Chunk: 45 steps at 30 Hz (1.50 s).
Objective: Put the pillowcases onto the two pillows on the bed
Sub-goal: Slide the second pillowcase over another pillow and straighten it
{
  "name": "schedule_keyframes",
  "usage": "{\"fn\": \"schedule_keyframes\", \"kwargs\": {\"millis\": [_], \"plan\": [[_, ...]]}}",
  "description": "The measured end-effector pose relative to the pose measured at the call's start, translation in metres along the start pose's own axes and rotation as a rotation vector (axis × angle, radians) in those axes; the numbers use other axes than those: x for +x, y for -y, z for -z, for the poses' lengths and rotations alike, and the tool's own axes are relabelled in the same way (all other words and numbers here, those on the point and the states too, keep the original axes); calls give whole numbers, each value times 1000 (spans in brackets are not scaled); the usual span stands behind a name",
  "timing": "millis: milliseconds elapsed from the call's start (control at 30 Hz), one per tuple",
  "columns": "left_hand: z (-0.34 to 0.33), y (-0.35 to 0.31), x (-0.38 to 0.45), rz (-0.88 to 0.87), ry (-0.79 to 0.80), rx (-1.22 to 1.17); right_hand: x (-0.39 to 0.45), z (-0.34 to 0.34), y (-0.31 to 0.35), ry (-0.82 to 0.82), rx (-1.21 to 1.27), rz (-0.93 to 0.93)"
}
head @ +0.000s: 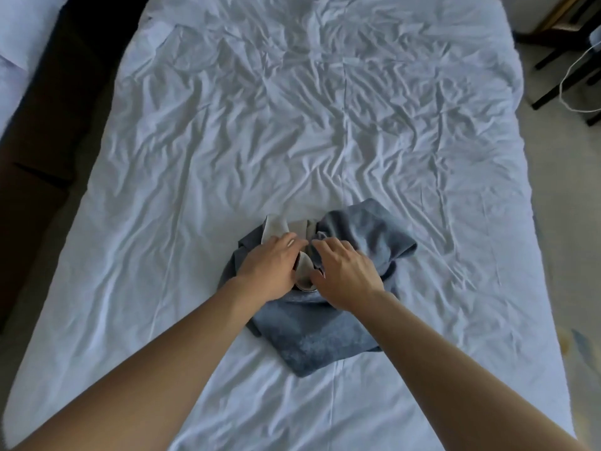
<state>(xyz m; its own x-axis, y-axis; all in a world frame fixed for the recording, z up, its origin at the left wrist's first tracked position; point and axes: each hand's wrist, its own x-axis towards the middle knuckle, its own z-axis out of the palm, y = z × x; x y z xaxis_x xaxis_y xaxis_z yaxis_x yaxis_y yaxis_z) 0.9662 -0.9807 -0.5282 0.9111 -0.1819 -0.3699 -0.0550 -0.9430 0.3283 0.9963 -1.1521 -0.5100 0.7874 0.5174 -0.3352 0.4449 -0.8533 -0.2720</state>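
Near the foot of the bed (pixel 325 141), on the wrinkled white sheet (pixel 162 222), lies a crumpled blue cloth (pixel 325 330) with a pale grey cloth (pixel 276 227) bundled in its middle; whether these are the pillowcases cannot be told. Your left hand (pixel 270 265) rests palm down on the left side of the bundle, its fingers lying together over the grey cloth and reaching toward the centre. Your right hand (pixel 344 271) sits just beside it on the right, fingers curled and pinching a fold of the blue cloth at the fingertips. Both forearms stretch in from the lower edge, and the hands are almost touching above the grey fold showing between them. Beyond the bed's left edge runs a dark strip of floor (pixel 48 141), with a second white bed (pixel 19 37) at the upper left corner. At the upper right stand dark furniture legs (pixel 553 89), and a white cable (pixel 566 76) loops beside them
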Motion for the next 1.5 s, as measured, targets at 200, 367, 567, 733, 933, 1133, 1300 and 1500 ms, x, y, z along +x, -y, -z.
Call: {"fn": "schedule_keyframes", "kwargs": {"millis": [200,367,567,733,933,1133,1300,1500], "plan": [[-33,11,14,17,-134,49,19,-37,-2,12,-80,82],[-31,12,8,104,-299,-213,30,-44,6,-76,-61,112],[-33,39,-13,131,-288,-244,46,-33,6,4,-155,4],[-46,76,-10,273,-239,-240,60,-25,6,61,-335,-82],[-47,97,-1,219,-224,-286,98,-45,48,84,-270,60],[-42,126,11,183,-224,-312,107,-51,62,-11,-9,-102],[-40,131,32,120,-174,-373,108,-53,62,46,-19,-155],[-42,145,40,114,-142,-408,134,-64,77,-36,53,-274]]}}
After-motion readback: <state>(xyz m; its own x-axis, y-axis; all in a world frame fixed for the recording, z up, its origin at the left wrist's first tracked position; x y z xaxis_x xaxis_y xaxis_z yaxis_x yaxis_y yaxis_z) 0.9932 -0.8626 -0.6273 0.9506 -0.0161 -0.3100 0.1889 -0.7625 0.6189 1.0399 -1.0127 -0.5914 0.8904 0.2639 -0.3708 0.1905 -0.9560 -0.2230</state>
